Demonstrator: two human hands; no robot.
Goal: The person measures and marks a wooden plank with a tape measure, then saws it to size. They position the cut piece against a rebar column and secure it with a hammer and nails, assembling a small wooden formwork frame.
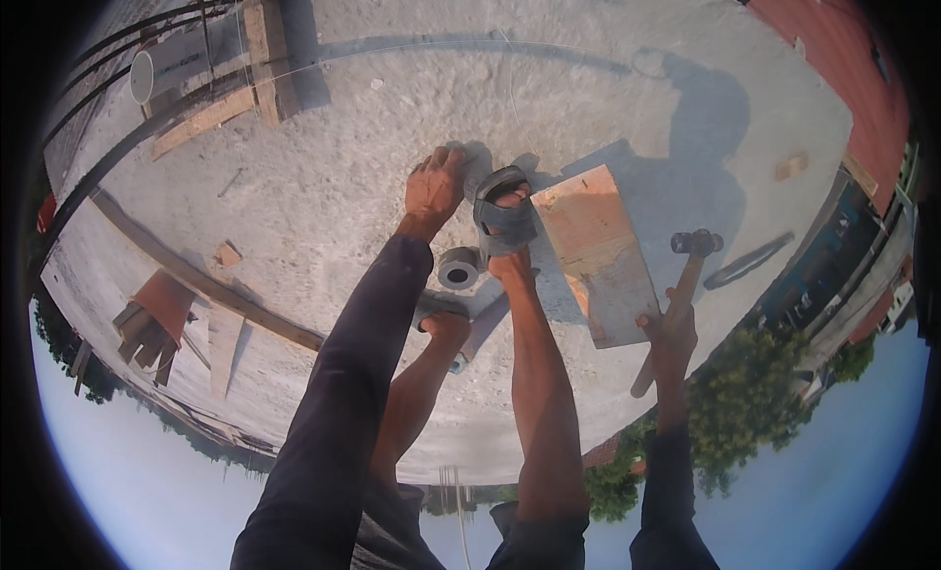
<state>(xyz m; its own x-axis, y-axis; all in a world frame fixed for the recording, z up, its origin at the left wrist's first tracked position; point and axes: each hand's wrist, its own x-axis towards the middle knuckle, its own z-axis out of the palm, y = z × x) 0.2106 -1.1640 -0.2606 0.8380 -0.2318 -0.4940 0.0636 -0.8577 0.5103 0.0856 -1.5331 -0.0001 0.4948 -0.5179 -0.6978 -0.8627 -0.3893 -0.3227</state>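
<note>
My left hand is down at the rough concrete surface, its fingers curled and closed. Whatever they may hold is hidden beneath them. Off to the right, my right hand grips the wooden handle of a hammer, its dark metal head raised away from me. Between the hands, a flat wooden board lies at a slant beside my sandalled right foot. A grey hollow cylinder sits between my feet, close to my left forearm.
Wooden posts and a pale pipe stand at the far left. A long timber strip runs along the left, near stacked wood offcuts. A dark elongated piece lies at right, near the slab's edge.
</note>
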